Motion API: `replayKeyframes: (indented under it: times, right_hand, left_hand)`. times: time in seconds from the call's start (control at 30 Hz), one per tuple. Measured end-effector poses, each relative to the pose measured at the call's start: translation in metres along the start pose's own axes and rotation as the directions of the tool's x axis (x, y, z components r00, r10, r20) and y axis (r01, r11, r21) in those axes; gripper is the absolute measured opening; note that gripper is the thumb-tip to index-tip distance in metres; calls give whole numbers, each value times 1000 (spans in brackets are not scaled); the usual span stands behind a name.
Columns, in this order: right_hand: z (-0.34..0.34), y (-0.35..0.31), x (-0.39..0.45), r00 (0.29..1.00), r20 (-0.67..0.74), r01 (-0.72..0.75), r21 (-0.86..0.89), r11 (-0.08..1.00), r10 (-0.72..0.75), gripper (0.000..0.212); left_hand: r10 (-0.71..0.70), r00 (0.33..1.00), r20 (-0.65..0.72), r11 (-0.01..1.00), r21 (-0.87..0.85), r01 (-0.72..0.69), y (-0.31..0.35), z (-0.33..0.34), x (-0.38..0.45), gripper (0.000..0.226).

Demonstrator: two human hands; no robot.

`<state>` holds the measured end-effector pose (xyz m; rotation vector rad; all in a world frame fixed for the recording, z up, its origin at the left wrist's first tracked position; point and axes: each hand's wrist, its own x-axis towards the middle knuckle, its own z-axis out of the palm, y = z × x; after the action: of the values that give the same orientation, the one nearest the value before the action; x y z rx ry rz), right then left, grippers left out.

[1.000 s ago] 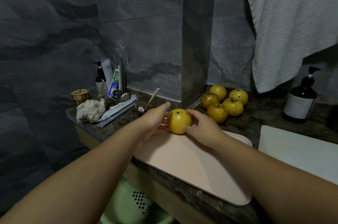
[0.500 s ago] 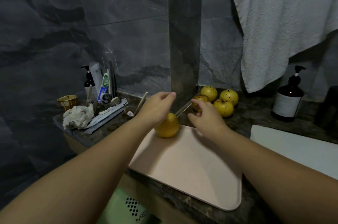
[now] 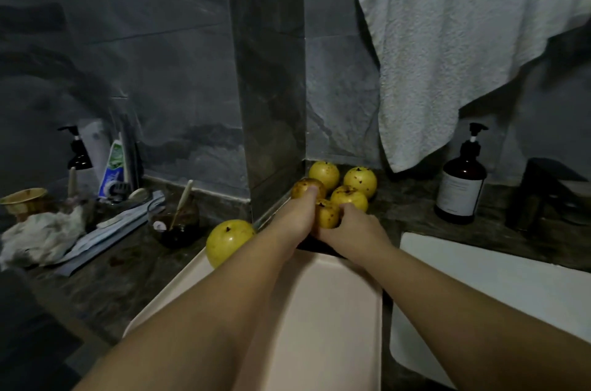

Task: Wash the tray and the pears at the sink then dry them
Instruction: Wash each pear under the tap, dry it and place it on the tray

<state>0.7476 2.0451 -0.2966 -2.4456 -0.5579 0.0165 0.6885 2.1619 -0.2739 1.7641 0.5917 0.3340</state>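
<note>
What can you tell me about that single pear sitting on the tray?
The pear is round and yellow-green with smooth, slightly shiny skin, a few small brown specks and a dark dimple on top. It sits upright at the far left corner of the pale pink tray, alone, apart from the cluster of pears by the wall. Neither hand touches it; the left forearm passes beside it.

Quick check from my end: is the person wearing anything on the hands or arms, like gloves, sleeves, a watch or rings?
No. Both forearms are bare for as far as the view shows, with no sleeves in sight. The left hand and right hand have no gloves, and no watch, bracelet or ring shows on the visible wrists and fingers. The dim light could hide small details.
</note>
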Motion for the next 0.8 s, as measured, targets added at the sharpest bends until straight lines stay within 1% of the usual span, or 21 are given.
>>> replayKeyframes:
  times: [0.07, 0.1, 0.2, 0.27, 0.3, 0.37, 0.43, 0.57, 0.7, 0.8]
  right_hand:
    - [3, -2, 3, 1000, 12, 12, -10, 1000, -11, 66]
    - [4, -4, 2, 1000, 12, 14, -4, 1000, -14, 64]
    - [-6, -4, -1, 996, -49, 76, 84, 994, -72, 58]
    - [-23, -2, -3, 984, -108, 156, 109, 982, -144, 63]
    - [-34, 1, -4, 978, -121, 183, 99, 978, -171, 71]
    - [-58, 12, -7, 974, -124, 202, 90, 975, -191, 86]
    - [-81, 29, -13, 973, -115, 213, 103, 972, -201, 91]
    - [-118, 73, -38, 970, -93, 234, 83, 969, -227, 102]
    - [-151, 123, -68, 969, -84, 235, 25, 972, -232, 105]
    - [-173, 157, -85, 972, -66, 225, -10, 974, -225, 105]
  left_hand:
    - [-13, 999, -50, 999, 49, 15, -2, 0, 5, 71]
    - [-21, 997, -68, 999, 47, 24, -3, -3, 5, 71]
    - [-35, 997, -68, 998, -48, 31, 4, -6, 0, 74]
    - [-9, 999, -42, 990, -144, 3, 16, -5, -5, 71]
    - [2, 1000, -24, 986, -165, -6, 24, -3, -8, 66]
    - [8, 999, 49, 990, -140, -1, 39, 6, -17, 64]
    - [-5, 990, 144, 995, -99, 19, 50, 22, -29, 66]
    - [-9, 961, 276, 997, -76, 31, 58, 74, -53, 45]
    - [3, 914, 405, 991, -126, 53, 54, 139, -74, 37]
    - [-13, 890, 456, 982, -160, 97, 54, 180, -86, 44]
